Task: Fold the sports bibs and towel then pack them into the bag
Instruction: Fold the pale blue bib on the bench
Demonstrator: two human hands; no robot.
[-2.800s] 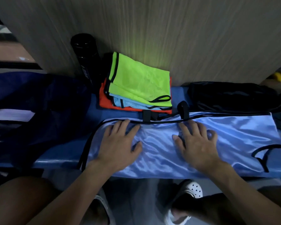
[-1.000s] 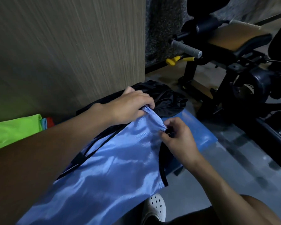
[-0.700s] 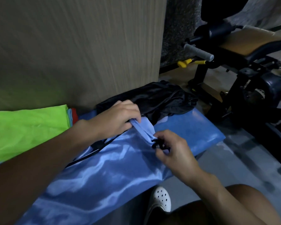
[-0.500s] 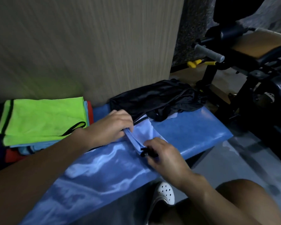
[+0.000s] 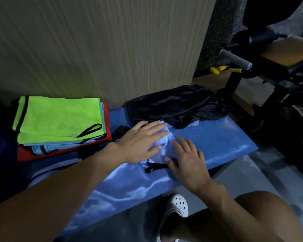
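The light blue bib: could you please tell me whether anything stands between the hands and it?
Nothing visible does: the left hand and the right hand both rest flat, directly on the light blue bib on the bench.

Inside a gym: a black exercise machine (image 5: 233,83) with tan padded seat (image 5: 287,51) and grey grip handle (image 5: 234,58) stands beside a blue padded worktop (image 5: 217,137) bearing folded sports bibs (image 5: 59,116).

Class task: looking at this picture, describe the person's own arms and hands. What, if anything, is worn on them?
Both arms are bare as far as the frame shows: no sleeve covers the left arm or the right arm. The left hand and right hand wear no gloves, and no watch, wristband or ring shows. Dim light could hide a thin ring.
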